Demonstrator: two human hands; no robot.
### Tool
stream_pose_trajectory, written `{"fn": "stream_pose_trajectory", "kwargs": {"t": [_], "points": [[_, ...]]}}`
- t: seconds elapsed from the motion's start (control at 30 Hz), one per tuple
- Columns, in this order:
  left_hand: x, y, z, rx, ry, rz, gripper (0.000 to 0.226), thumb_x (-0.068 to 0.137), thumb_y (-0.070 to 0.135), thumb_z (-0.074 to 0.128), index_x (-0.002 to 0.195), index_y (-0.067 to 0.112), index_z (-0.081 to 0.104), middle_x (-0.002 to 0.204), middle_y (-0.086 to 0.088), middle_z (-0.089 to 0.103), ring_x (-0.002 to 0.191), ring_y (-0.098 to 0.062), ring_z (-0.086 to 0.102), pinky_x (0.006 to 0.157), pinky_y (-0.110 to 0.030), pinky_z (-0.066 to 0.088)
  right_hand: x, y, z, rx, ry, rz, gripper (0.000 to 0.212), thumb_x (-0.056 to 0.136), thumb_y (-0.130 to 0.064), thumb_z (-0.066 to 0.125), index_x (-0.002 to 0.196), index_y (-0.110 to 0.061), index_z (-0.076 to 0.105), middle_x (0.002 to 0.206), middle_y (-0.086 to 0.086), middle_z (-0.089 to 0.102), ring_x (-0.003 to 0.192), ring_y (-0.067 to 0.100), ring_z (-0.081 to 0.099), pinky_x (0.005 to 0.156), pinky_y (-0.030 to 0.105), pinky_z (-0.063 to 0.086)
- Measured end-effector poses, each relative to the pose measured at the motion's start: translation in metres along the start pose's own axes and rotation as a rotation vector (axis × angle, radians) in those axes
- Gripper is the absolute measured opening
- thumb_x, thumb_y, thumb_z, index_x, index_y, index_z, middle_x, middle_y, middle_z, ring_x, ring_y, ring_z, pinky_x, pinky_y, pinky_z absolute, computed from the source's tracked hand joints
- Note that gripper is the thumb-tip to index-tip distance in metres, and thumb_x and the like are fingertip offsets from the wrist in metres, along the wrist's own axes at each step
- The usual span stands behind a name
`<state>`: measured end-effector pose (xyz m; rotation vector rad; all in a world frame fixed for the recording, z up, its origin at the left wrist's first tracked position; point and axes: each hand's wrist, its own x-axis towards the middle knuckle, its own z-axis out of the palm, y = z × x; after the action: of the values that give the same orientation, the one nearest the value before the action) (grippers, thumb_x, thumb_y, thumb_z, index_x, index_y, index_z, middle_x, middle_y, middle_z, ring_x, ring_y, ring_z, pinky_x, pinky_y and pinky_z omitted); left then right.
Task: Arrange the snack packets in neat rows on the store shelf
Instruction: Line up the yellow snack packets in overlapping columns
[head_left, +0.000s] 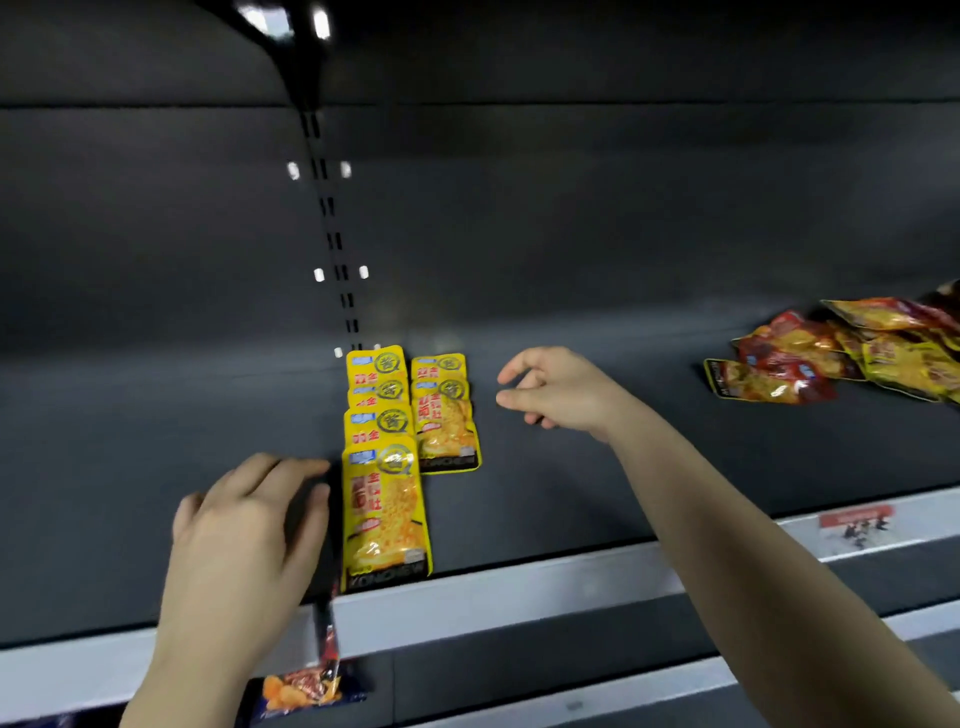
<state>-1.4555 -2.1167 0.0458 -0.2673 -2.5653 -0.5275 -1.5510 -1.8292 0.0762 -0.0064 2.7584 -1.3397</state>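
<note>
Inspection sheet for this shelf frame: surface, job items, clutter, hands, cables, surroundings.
Surface: dark grey shelf, pale strip along its front edge.
Job's things: yellow packets in two overlapping rows. The left row reaches the front edge; the right row is shorter and sits further back.
Clutter: loose pile of red and yellow packets at the far right; orange packet below the shelf edge.
Hands: left hand beside the left row's front packet, something dark under its fingers, grip unclear. Right hand right of the rows, fingers loosely curled, holding nothing.
Cables: nothing seen.
Surroundings: slotted upright on the back panel; price label on the front edge.
</note>
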Motion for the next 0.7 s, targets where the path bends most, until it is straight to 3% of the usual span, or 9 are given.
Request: {"fn": "stream_pose_trajectory", "kwargs": {"t": [0.1,0.27,0.43,0.7], "points": [[0.013,0.039,0.010,-0.040,0.010,0.112,0.036,0.086,0.039,0.038,0.096,0.023,0.069,0.090,0.005,0.064,0.079,-0.030,0.065,0.069,-0.039,0.043,-0.019,0.020,-0.032,-0.022,0.099,0.003,0.014,0.086,-0.029,0.067,0.099,-0.027,0.065,0.074,-0.002,0.068,0.076,0.016,0.068,0.070,0.030,0.053],[0.040,0.125,0.052,-0.041,-0.082,0.285,0.033,0.087,0.040,0.039,0.099,0.028,0.067,0.095,0.009,0.067,0.087,-0.024,0.065,0.078,-0.037,0.042,-0.049,0.065,-0.095,-0.128,0.295,0.009,0.010,0.087,-0.026,0.065,0.097,-0.025,0.067,0.071,-0.012,0.064,0.072,0.013,0.064,0.059,0.021,0.044],[0.046,0.218,0.098,-0.130,-0.199,0.416,0.032,0.089,0.042,0.038,0.106,0.032,0.064,0.103,0.014,0.066,0.092,-0.018,0.065,0.079,-0.037,0.045,-0.073,0.127,-0.160,-0.274,0.420,0.024,0.011,0.085,-0.020,0.066,0.095,-0.021,0.070,0.090,0.000,0.072,0.091,0.019,0.067,0.073,0.025,0.048],[0.058,0.362,0.151,-0.156,-0.223,0.494,0.039,0.087,0.045,0.034,0.107,0.033,0.066,0.103,0.015,0.065,0.093,-0.015,0.064,0.079,-0.036,0.042,-0.104,0.217,-0.265,-0.437,0.562,0.042,0.012,0.084,-0.017,0.063,0.088,-0.017,0.074,0.088,0.004,0.073,0.088,0.024,0.066,0.074,0.034,0.053]]}}
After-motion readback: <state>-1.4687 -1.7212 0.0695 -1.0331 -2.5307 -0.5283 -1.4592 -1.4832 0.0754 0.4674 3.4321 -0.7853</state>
